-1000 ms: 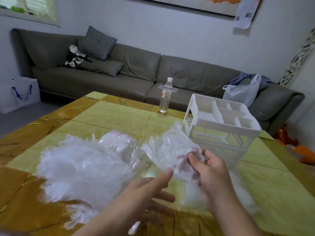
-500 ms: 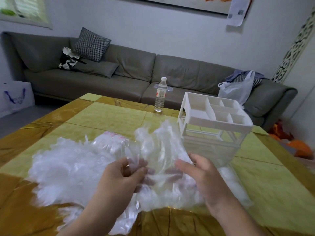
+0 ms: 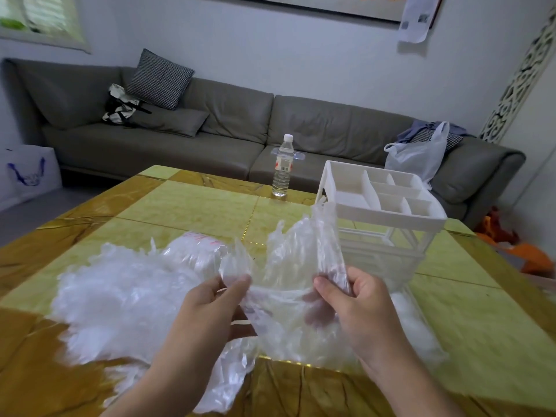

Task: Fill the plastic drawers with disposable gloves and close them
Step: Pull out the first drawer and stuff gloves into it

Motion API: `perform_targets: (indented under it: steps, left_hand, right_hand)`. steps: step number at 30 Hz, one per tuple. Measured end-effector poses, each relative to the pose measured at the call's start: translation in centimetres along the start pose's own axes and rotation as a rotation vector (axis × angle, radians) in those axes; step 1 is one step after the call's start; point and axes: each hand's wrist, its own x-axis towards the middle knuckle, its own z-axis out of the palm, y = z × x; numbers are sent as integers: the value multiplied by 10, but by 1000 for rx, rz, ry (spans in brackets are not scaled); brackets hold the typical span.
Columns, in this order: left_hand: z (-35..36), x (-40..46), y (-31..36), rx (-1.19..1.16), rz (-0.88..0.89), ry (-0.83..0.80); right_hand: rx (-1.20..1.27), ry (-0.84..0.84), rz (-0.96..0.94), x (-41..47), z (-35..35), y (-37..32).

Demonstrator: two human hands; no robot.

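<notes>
Clear, crinkled plastic: you hold a disposable glove (image 3: 298,266) stretched between both hands above the tabletop (image 3: 186,206). Your left hand (image 3: 207,311) pinches its left edge, thumb on top, fingers curled beneath. Your right hand (image 3: 358,299) grips the right edge, thumb over film, fingers wrapped behind. A loose heap of gloves (image 3: 120,299) lies at 9 o'clock of your hands, spilling from a clear bag (image 3: 195,251). The white drawer unit (image 3: 382,218) stands at 1 o'clock, its top tray divided into compartments. A water bottle (image 3: 282,167) stands at 12 o'clock, at the far edge.
</notes>
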Motion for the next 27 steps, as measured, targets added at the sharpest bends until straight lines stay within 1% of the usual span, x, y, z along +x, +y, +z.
perform_targets:
  steps: [3, 7, 9, 13, 17, 22, 25, 27]
  left_hand:
    - [1, -1, -1, 85, 2, -47]
    - [-5, 2, -6, 166, 47, 6]
    - [-8, 4, -6, 163, 56, 6]
    - [-9, 5, -6, 137, 61, -50]
    - [-9, 10, -10, 117, 65, -74]
    - [-9, 13, -15, 132, 86, -54]
    - [-9, 12, -16, 179, 123, -42]
    - [-8, 11, -15, 170, 140, -28]
  right_hand:
    - [-39, -11, -28, -1, 3, 1]
    - [-30, -28, -23, 0, 4, 4]
    - [0, -31, -4, 2, 3, 4]
    - [61, -51, 49, 3, 0, 5]
    - [47, -10, 45, 4, 0, 8]
    - [23, -8, 29, 3, 1, 10]
    - [16, 35, 27, 3, 1, 8]
    - [36, 41, 41, 2, 0, 7]
